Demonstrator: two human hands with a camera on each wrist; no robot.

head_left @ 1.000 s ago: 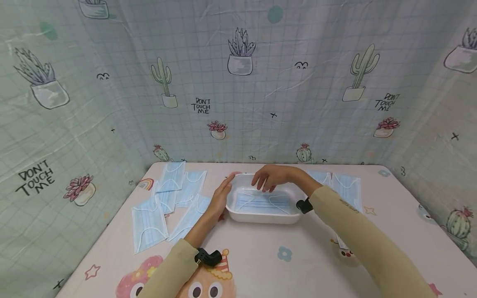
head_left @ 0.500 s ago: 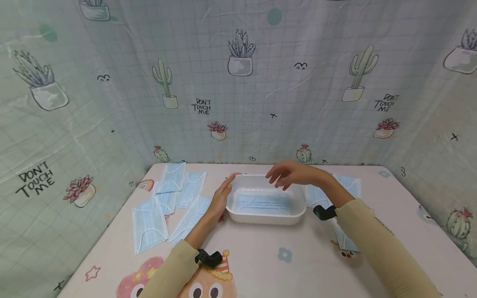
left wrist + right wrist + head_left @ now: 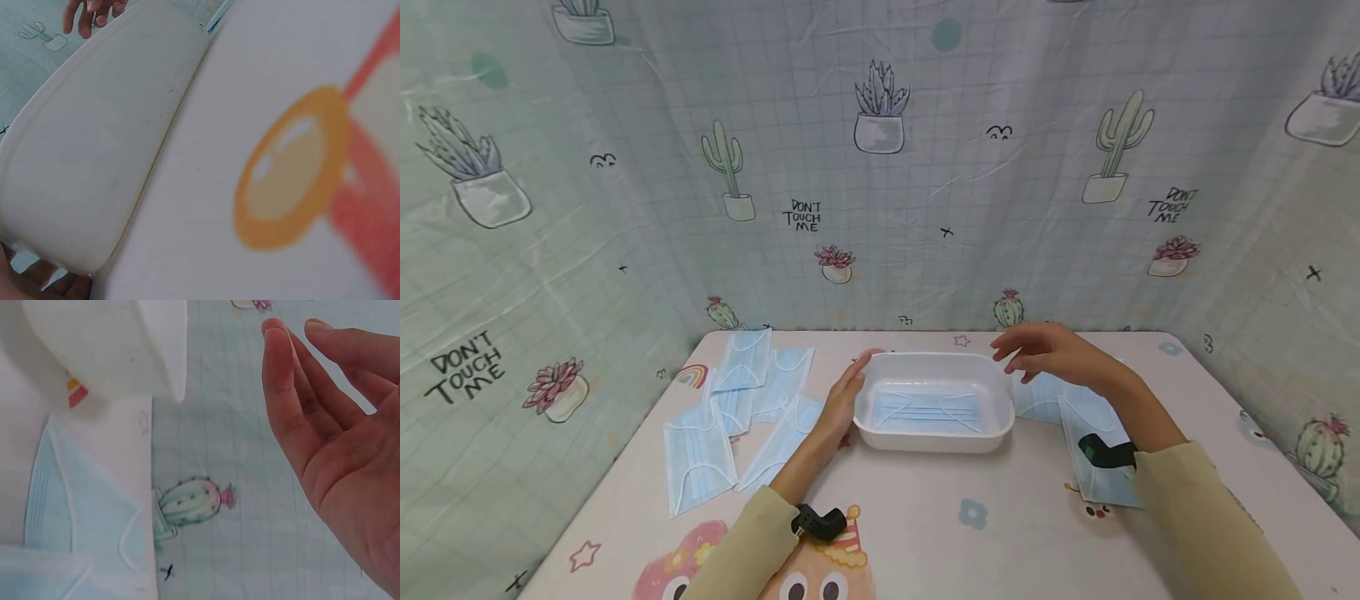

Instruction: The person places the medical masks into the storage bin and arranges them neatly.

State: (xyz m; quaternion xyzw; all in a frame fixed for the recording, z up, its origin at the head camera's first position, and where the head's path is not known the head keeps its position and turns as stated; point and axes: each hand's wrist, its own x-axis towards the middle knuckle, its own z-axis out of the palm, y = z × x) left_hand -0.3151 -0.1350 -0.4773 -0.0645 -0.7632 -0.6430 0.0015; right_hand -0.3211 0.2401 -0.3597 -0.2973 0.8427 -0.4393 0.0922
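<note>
Right hand point(image 3: 1054, 354): has shifted rightward off the white, rectangular, round-cornered plastic tray point(image 3: 932, 443) since the earlier frames; fingers loosely bent, thumb apart, holding nothing.
Left hand point(image 3: 837, 406): unmoved, fingers nearly straight along the tray's end wall, steadying rather than gripping, it seems.
Tray: right of the left fingers, left of and below the right fingertips; probably light and stiff, liable to slide if nudged, best held by opposite rims.
Pale-blue, pleated mask with white ear loops point(image 3: 925, 414): flat on the tray floor, between the two hands' fingers, touched by neither.
Loose blue masks on the right point(image 3: 1078, 417): below the right fingers and wrist; likely soft, floppy and nearly weightless; pinch a short edge, clear of the thin loops.
Overlapping blue masks on the left point(image 3: 700, 458): left of the left fingers; lifting one could drag another.
</note>
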